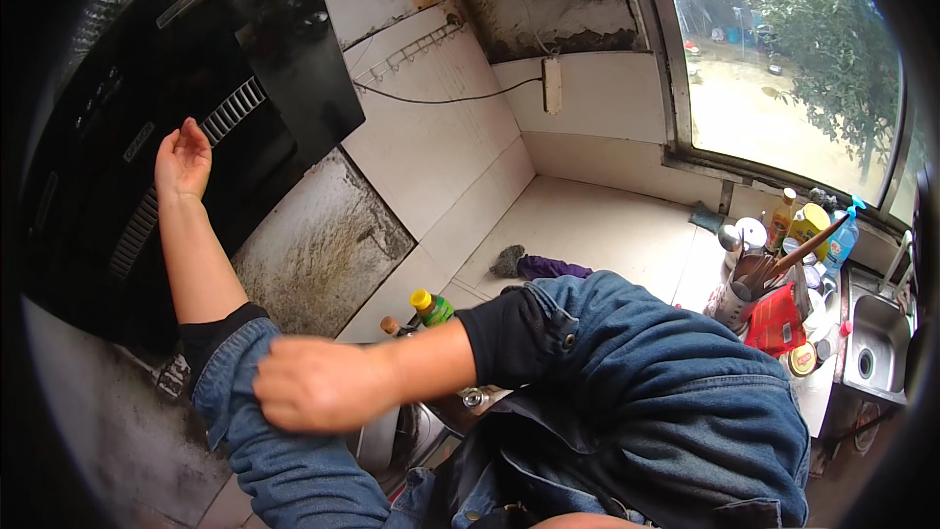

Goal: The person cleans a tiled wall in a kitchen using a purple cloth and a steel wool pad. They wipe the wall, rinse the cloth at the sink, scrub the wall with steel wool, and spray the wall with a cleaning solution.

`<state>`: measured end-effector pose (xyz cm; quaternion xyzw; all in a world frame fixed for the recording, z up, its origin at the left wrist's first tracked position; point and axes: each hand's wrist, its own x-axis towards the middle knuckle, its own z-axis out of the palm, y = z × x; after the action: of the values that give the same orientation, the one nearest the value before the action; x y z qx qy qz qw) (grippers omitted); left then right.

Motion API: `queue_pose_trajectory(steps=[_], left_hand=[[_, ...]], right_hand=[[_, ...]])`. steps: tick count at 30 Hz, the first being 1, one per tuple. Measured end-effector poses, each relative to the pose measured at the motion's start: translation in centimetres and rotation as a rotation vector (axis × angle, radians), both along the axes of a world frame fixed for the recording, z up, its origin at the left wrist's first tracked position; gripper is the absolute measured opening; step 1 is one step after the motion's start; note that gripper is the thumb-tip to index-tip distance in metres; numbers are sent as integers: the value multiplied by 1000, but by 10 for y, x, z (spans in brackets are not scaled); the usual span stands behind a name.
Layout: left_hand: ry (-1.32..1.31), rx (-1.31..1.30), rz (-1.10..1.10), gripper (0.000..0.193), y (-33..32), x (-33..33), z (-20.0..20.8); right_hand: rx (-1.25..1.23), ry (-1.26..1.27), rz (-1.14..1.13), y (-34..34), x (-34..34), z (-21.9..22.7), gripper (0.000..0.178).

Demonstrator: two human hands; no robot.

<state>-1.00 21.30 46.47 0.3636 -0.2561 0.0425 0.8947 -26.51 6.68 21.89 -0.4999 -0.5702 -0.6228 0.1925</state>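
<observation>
My left arm is raised, and my left hand (184, 162) is in front of a black range hood (304, 103). Its palm shows, the fingers are loosely bent, and nothing is in them. Whether the hand touches the hood I cannot tell. My right arm crosses in front of me. The right hand (318, 382), slightly blurred, is closed on the rolled denim sleeve (230, 362) of my left arm, just below the elbow cuff; its fingertips are partly hidden. A black inner cuff (225, 328) sticks out past the denim.
Behind my right forearm stands a yellow-capped green bottle (431, 306). A purple cloth (553, 266) lies on the tiled counter. At right are a utensil holder (729, 302), a red packet (774, 321), a blue pump bottle (842, 240) and a steel sink (876, 338) below a window (783, 59).
</observation>
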Motion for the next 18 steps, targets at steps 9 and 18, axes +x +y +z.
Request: queue_pose_trajectory(steps=[9,18], left_hand=[[137,-146,-150,26,5,24,-22],[171,-136,-355,27,-47,8,-26]], right_hand=[[162,486,-382,-12,34,-19,19],[156,924,176,-8,58,-51,29]])
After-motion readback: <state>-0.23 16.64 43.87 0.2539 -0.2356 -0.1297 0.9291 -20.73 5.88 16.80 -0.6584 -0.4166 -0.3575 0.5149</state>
